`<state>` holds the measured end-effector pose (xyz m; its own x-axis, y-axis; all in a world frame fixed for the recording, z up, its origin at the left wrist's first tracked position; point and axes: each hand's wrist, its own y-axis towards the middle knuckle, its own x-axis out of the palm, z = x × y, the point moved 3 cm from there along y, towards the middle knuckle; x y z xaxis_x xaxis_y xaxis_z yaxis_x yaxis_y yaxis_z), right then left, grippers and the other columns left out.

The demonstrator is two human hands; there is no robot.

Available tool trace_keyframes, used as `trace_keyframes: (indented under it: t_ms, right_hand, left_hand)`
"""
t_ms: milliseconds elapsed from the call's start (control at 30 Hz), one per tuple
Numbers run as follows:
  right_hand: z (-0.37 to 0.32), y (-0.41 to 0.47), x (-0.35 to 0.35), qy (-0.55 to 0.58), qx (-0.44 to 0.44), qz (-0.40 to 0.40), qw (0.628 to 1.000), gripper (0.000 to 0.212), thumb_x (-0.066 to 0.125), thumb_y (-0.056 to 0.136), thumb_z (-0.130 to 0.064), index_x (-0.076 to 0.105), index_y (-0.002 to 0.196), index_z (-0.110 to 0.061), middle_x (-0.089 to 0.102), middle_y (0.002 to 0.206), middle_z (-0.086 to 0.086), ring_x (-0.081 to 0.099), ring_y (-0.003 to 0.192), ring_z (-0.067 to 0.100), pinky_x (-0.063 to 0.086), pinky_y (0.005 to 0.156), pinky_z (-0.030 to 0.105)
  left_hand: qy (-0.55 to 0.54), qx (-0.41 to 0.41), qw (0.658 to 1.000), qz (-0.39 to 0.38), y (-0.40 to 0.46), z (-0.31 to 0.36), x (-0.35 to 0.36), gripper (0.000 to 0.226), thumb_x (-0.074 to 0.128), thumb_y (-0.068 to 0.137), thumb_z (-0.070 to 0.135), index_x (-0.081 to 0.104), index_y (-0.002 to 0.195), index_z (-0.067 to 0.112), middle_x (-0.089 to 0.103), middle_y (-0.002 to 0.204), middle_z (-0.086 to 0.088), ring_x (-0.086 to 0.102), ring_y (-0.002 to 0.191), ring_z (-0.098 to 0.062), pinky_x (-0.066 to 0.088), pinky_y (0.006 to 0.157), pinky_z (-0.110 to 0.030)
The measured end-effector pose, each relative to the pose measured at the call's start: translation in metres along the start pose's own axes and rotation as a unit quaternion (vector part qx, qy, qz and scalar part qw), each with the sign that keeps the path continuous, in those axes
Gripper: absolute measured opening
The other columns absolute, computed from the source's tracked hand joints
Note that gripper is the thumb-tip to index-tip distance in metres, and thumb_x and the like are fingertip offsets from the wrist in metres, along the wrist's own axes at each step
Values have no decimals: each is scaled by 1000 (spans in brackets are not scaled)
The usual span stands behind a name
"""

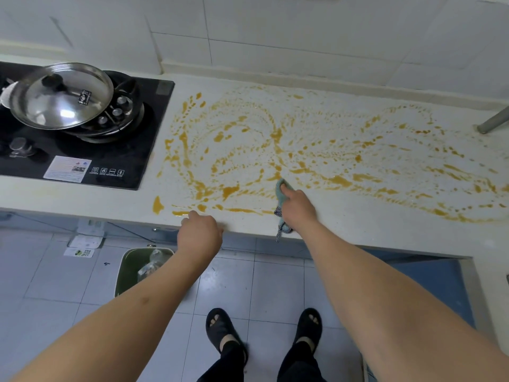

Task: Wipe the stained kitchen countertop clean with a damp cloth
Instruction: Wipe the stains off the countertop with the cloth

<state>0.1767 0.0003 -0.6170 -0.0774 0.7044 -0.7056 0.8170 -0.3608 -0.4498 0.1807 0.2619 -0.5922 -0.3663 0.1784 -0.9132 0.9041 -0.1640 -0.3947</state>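
No legible text: hob [143,139] sticker [67,169] and lid [62,95] label blurred.

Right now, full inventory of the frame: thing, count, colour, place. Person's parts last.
countertop: 1, off-white, across the middle
stains: many, orange-yellow, smeared in swirls over the countertop
cloth: 1, pale green, on the countertop under the right hand
gas hob: 1, black, far left
pan lid: 1, steel, on the pan on the hob
waste bin: 1, green inside, floor below the counter
slippers: 2, black, on the feet
left hand: 1, at the counter's front edge
right hand: 1, pressing the cloth
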Motion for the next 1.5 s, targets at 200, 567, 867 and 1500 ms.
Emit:
trace_keyframes:
  t_ms: [200, 567, 867, 1500]
  right_hand:
    - [-5, -12, 12, 5, -25, -20, 999, 56, 42, 98, -18, 51, 142, -51, 53, 132, -5, 60, 100, 27, 54, 87, 42]
    - [-6, -47, 22, -16, -112, -129, 985, 63, 37, 93, -13, 61, 114, -68, 61, 122, -25, 64, 89, 16, 55, 78, 29]
    - [-1, -36, -50, 242, 6, -99, 965, 46, 44, 86, 5, 79, 93, -25, 72, 111, 7, 63, 106, 24, 49, 82, 33]
    - [-39, -63, 43, -121, -130, 45, 983, 54, 52, 94, -3, 54, 145, -20, 50, 150, 4, 51, 118, 31, 44, 101, 35]
  left_hand:
    - [47, 17, 998, -23, -6, 13, 2, 28, 48, 105, 36, 62, 102, 11, 47, 89, -8, 36, 85, -22, 37, 75, -29]
    - [48, -6, 997, -57, -12, 19, -5, 21, 48, 92, 12, 61, 108, 9, 53, 115, -16, 42, 87, -23, 49, 90, -32]
    - [77, 20, 995, -59, -12, 21, -10, 31, 49, 94, 18, 57, 122, 8, 50, 122, -16, 52, 105, -26, 49, 97, -36]
    - [-12, 43, 997, -65, -12, -3, -4, 25, 52, 89, 20, 61, 111, 11, 41, 126, -14, 38, 91, -25, 41, 74, -32]
